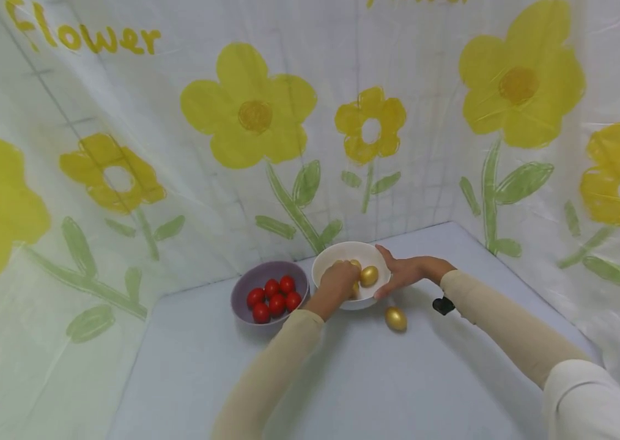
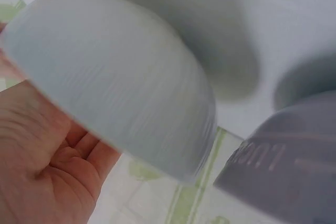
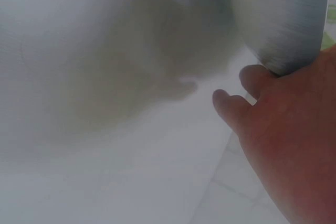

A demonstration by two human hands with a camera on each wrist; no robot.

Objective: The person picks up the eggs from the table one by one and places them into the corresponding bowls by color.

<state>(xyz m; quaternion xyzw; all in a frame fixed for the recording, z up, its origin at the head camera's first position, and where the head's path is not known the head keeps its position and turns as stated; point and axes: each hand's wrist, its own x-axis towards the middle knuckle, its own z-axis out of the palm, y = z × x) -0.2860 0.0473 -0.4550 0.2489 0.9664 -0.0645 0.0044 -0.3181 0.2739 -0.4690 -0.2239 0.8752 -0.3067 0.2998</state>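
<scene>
A white bowl (image 1: 351, 304) stands at the back of the table with several golden eggs (image 1: 369, 276) inside it. My left hand (image 1: 337, 282) reaches over the near rim into this bowl, right among the eggs. Its fingertips are hidden, and I cannot tell whether they hold an egg. In the left wrist view the bowl's outer wall (image 2: 121, 72) covers part of the curled fingers. My right hand (image 1: 406, 273) grips the bowl's right side, with thumb and fingers spread around the wall. One more golden egg (image 1: 395, 319) lies on the table below the right hand.
A purple bowl (image 1: 241, 315) holding several red tomato-like balls (image 1: 277, 304) stands just left of the white one. Behind the table (image 1: 365, 385) hangs a translucent sheet (image 1: 205, 244) printed with yellow flowers. A small black object (image 1: 443, 305) is at the right wrist.
</scene>
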